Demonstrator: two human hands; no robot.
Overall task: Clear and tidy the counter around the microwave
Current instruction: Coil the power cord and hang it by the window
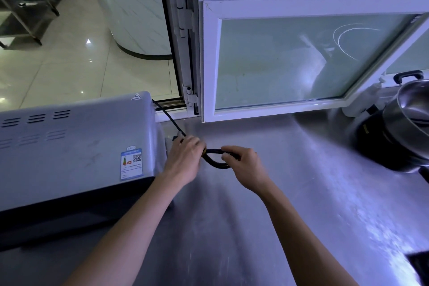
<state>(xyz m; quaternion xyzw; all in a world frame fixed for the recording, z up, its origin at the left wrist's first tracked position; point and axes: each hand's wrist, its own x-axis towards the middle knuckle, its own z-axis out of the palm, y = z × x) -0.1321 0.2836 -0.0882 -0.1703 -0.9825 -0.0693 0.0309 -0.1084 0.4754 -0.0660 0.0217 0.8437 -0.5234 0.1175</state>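
Note:
A silver microwave (69,146) stands at the left on the steel counter (290,181). Its black power cord (170,119) runs from behind its rear right corner down to my hands. My left hand (185,158) grips the cord just right of the microwave. My right hand (243,165) pinches the same cord a little further right. Between the two hands the cord bends into a small loop (218,165) that hangs just above the counter.
A white-framed window sash (290,58) swings open over the back of the counter. A steel pot (411,109) with a black handle sits on a black cooker base (383,146) at the right edge. A dark object (420,264) shows at the bottom right corner.

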